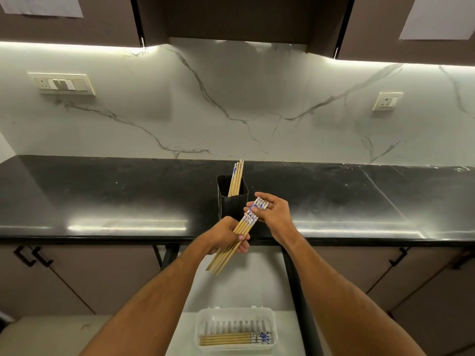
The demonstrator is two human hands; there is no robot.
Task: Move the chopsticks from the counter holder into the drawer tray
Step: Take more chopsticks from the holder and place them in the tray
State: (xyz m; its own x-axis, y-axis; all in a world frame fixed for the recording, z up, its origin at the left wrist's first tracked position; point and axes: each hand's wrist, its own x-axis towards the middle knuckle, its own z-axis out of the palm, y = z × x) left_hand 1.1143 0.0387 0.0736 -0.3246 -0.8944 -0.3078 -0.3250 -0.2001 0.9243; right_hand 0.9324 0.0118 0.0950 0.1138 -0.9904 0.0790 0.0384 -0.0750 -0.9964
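Fingers point(253, 209) of both hands pinch a bundle of chopsticks point(240, 231) above the worktop point(102, 191), between black holder point(232, 201) and drawer tray point(236, 314); light, stiff and slippery, they seem best gripped mid-length, where the left hand point(226, 236) wraps them.

Roughly fifteen chopsticks point(239, 235), one holder point(232, 199), one tray point(205, 327).

Glossy black stone counter point(102, 196); wooden chopsticks point(231, 242); translucent plastic tray point(236, 310).
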